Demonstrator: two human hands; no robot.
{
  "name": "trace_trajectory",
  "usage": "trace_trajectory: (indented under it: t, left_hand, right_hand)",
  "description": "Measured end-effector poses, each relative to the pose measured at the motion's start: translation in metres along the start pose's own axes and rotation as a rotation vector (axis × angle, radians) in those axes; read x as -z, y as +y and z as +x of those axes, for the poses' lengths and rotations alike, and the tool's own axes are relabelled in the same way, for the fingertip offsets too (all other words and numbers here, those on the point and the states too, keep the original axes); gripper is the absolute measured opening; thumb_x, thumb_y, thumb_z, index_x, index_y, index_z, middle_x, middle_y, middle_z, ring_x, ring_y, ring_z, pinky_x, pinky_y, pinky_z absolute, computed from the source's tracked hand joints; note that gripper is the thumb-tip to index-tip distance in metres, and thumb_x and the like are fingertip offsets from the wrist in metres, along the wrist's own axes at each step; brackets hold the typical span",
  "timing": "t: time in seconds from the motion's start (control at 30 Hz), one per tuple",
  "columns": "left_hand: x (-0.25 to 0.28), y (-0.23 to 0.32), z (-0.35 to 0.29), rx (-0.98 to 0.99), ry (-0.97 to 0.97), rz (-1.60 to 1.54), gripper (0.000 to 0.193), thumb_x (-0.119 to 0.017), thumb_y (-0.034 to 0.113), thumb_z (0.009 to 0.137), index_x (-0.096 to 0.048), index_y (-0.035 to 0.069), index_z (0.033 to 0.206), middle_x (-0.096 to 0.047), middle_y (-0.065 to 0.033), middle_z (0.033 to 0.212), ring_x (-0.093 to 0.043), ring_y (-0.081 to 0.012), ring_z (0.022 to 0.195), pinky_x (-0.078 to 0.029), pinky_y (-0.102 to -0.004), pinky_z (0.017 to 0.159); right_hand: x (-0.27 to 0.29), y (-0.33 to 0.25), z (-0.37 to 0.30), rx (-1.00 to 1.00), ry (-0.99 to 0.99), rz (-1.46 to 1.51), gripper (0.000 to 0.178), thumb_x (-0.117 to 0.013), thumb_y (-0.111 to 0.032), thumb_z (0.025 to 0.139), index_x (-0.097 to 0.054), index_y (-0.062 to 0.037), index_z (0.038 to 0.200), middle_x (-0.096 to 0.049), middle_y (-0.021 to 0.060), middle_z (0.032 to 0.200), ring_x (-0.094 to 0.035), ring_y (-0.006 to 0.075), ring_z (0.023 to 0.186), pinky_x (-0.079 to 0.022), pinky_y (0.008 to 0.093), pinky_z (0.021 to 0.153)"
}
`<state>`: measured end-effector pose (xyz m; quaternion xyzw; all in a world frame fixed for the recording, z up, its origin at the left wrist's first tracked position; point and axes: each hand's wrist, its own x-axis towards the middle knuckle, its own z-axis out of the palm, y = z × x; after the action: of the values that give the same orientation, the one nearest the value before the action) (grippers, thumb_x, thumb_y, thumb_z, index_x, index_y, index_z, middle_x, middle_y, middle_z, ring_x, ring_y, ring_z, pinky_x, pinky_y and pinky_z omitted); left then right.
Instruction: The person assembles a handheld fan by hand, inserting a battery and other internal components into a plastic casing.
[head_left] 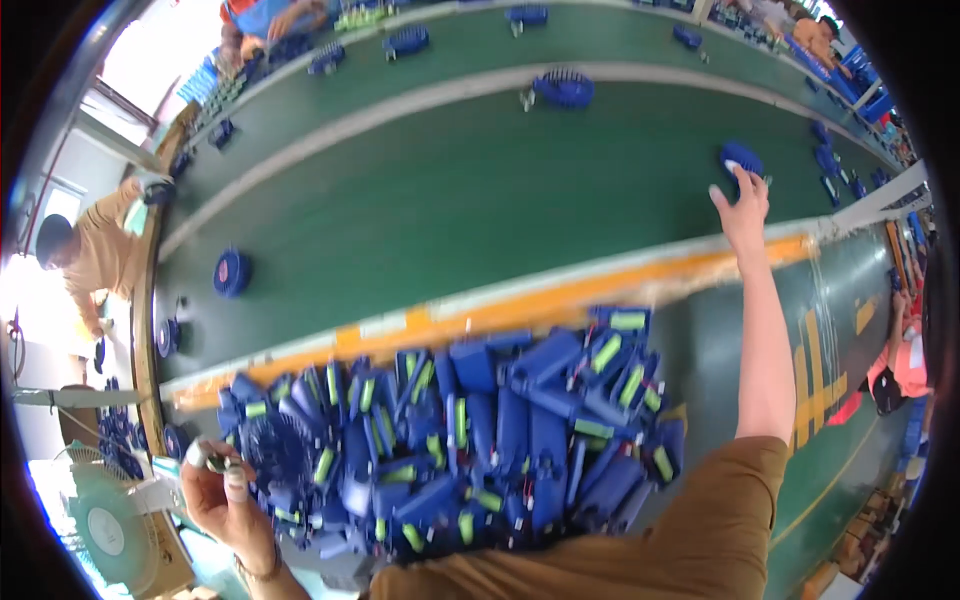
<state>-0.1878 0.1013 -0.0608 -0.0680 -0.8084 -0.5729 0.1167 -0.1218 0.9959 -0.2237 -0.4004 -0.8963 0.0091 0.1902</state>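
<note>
My right hand (745,212) reaches across the green belt at the right, thumb spread away from the fingers. Its fingertips are at the near side of a round blue ribbed part (741,157) that looks like a small fan head; whether they touch it I cannot tell. My left hand (232,505) is raised at the lower left, thumb and fingers closed in a pinch around a small dark and shiny piece too small to name. Just beyond it, a blue round fan grille (277,447) lies on a heap of blue plastic parts (490,420) with light-green pieces on them.
The green conveyor belt (450,215) carries more blue fan heads, one (565,88) far off and one (231,273) at the left. An orange and white edge (420,325) divides belt from heap. A co-worker (105,240) stands at the left above a standing fan (105,530); other people work farther off.
</note>
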Motion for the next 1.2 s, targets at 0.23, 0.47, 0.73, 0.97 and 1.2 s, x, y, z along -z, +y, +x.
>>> trace_trajectory:
  t: [0.23,0.47,0.73,0.97,1.2]
  left_hand:
    - [0.130,-0.002,-0.073,-0.111,0.096,0.073,0.058,-0.099,0.011,0.102,-0.073,-0.002,0.153,-0.081,-0.0134,0.139,-0.076,-0.0185,0.117,-0.061,-0.0336,0.104]
    - [0.221,0.016,-0.128,0.122,-0.036,-0.342,0.056,-0.083,0.020,0.119,-0.066,-0.006,0.165,-0.078,-0.0104,0.130,-0.070,-0.0148,0.092,-0.056,-0.0289,0.074]
    - [0.304,0.019,-0.167,0.204,0.003,-0.508,0.032,-0.076,0.017,0.123,-0.074,-0.005,0.147,-0.078,-0.0094,0.123,-0.076,-0.0188,0.097,-0.062,-0.0345,0.079]
    - [0.363,0.040,-0.184,0.213,0.071,-0.598,0.028,-0.075,0.015,0.123,-0.073,-0.004,0.144,-0.078,-0.0100,0.120,-0.078,-0.0208,0.097,-0.066,-0.0377,0.080]
    - [0.382,0.034,-0.181,0.208,0.085,-0.566,0.027,-0.077,0.010,0.120,-0.075,-0.004,0.144,-0.079,-0.0126,0.124,-0.081,-0.0216,0.098,-0.071,-0.0395,0.084]
  right_hand:
    - [0.190,-0.199,-0.357,0.219,-0.531,0.826,0.028,-0.084,-0.001,0.110,-0.083,0.0027,0.138,-0.077,0.0134,0.154,-0.074,0.0205,0.131,-0.057,0.0344,0.115]
    - [0.269,-0.271,-0.557,0.235,-0.470,0.842,0.027,-0.087,0.002,0.108,-0.083,0.0037,0.135,-0.081,0.0103,0.136,-0.074,0.0184,0.117,-0.059,0.0333,0.107]
    - [0.177,-0.375,-0.489,0.270,-0.465,0.830,0.048,-0.086,-0.021,0.115,-0.079,0.0065,0.154,-0.089,0.0190,0.136,-0.085,0.0240,0.123,-0.064,0.0375,0.112]
    - [0.108,-0.439,-0.448,0.407,-0.614,0.676,0.032,-0.085,-0.022,0.114,-0.088,0.0024,0.133,-0.092,0.0187,0.116,-0.086,0.0276,0.109,-0.064,0.0419,0.103]
    - [0.201,-0.455,-0.507,0.302,-0.485,1.089,0.032,-0.074,-0.020,0.124,-0.085,-0.0017,0.147,-0.084,-0.0019,0.125,-0.064,0.0082,0.099,-0.053,0.0288,0.089]
